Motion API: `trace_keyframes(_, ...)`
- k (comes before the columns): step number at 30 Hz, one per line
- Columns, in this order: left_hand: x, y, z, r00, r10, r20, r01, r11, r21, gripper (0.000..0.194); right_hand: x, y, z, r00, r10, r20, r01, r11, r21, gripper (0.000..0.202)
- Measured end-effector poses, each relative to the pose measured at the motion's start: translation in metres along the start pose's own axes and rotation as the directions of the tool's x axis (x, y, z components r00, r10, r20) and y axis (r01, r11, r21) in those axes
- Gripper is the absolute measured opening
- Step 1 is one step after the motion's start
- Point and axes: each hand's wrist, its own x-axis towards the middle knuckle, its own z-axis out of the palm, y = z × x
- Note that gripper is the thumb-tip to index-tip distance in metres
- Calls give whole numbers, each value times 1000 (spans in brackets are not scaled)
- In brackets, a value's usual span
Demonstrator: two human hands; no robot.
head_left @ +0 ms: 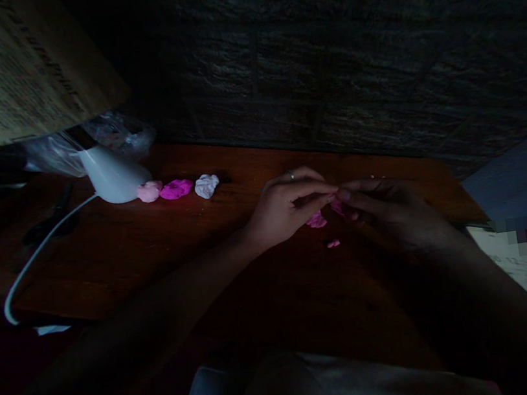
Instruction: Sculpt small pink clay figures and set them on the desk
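My left hand (289, 205) and my right hand (387, 206) meet at the fingertips above the right part of the table. Thumb and fingers of each are pinched on a piece of pink modelling clay (337, 205), mostly covered by the right hand's fingers. Below the left fingertips lies a flattened pink clay lump (316, 219). A small pink scrap (333, 244) rests nearer to me on the wood. A ring shows on the left hand. The light is dim, so the held clay's shape is unclear.
On the wooden table (239, 162), a pale pink lump (149, 191), a magenta lump (176, 189) and a white lump (206, 186) sit in a row beside a white lamp base (115, 172). Its cable (39, 245) curves left. Clear plastic (122, 135) lies behind. A dark wall (321, 52) borders the back.
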Motion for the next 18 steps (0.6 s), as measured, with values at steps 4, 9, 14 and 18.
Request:
trace_keyframes(4,1,-1,-2,1000,-20,6,20,1000,7,11,-2,-3,4,1000,25,5,-25,999,43,32)
trace_keyframes(9,0,2,1,994,-97,43,99,994,-50,21,1,0,2,999,11,-43,-6,996,93,24)
trace_keyframes(14,-5,8,6,953,-221,207,218,975,36,20,4,2,-5,983,-21,-183,49,988,150,14)
trace_keyframes(18,-7,6,7,902,-141,408,75,982,174,21,3,1,-5,981,-13,-193,44,987,156,18)
